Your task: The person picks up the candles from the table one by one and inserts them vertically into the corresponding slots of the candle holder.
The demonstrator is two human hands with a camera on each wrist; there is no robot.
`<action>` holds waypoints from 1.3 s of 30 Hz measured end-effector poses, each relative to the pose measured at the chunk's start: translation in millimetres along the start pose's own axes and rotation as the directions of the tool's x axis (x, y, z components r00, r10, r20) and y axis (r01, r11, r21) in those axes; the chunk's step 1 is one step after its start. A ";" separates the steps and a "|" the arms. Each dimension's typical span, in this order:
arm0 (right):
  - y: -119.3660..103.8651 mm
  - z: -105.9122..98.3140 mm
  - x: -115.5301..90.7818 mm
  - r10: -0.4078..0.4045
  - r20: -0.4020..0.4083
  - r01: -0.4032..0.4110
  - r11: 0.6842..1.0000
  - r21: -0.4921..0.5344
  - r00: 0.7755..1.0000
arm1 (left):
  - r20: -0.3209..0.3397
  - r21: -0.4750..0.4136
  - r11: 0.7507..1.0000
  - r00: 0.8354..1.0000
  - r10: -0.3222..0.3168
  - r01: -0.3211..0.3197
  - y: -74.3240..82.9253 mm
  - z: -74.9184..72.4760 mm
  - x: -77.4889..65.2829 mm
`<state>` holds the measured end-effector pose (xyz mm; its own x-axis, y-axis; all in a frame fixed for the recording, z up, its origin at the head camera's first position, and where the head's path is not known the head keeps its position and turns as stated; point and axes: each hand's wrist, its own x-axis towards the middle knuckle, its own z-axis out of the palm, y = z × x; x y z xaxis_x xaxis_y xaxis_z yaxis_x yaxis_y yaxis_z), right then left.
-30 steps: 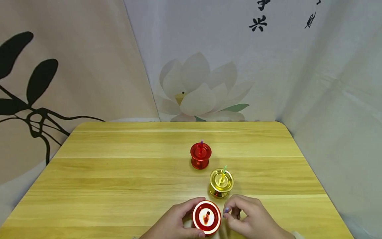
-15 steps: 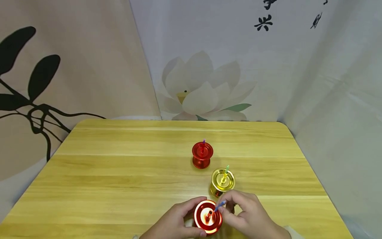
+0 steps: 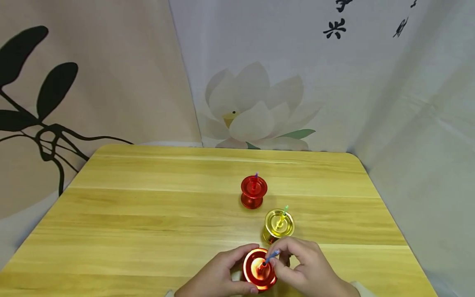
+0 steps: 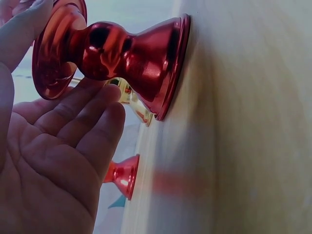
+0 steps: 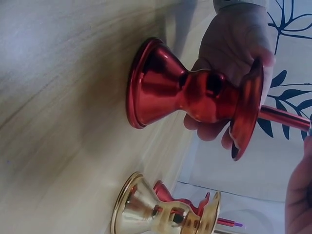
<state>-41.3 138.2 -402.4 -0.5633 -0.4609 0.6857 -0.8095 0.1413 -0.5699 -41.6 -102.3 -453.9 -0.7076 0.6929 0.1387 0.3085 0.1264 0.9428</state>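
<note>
A shiny red candle holder [image 3: 250, 264] stands upright on the table near its front. My left hand [image 3: 222, 270] grips its dish from the left, thumb in front and fingers behind; in the left wrist view, the holder's waisted body [image 4: 151, 58] shows beside the palm. My right hand [image 3: 302, 268] pinches a thin blue candle [image 3: 273, 255] between thumb and forefinger. The candle tilts, its lower end at the top of the holder's central tube [image 5: 282, 117]; whether it is inside I cannot tell. The right wrist view shows only part of the right hand, at its right edge.
Just behind the right hand stands a gold candle holder [image 3: 269, 233] bearing a green candle [image 3: 285, 209]. Farther back is another red candle holder [image 3: 252, 201] with a purple candle [image 3: 256, 175]. Printed curtains [image 3: 148, 82] rise behind the wooden table [image 3: 148, 214].
The right hand has moved left with the blue candle, bringing its lower end to the holder's tube. The left hand keeps its grip. The head view has shifted slightly.
</note>
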 end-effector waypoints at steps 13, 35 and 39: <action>-0.1 -2.8 -4.0 -0.015 0.010 0.015 1.000 0.015 1.000 | -0.003 -0.010 0.999 0.999 -0.040 0.040 3.1 5.6 3.6; -2.5 -3.0 -0.3 -0.031 0.039 0.030 0.999 0.026 0.999 | 0.003 0.006 0.998 0.999 0.055 -0.055 2.1 5.9 6.8; -2.8 -3.3 0.4 -0.049 0.030 0.049 0.998 0.029 0.998 | 0.002 0.021 0.999 0.999 0.040 -0.040 1.8 6.5 6.1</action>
<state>-39.8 140.5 -399.0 -0.5173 -0.4936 0.6991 -0.8308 0.0937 -0.5486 -41.2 -93.2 -453.3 -0.6933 0.6988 0.1760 0.3498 0.1129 0.9300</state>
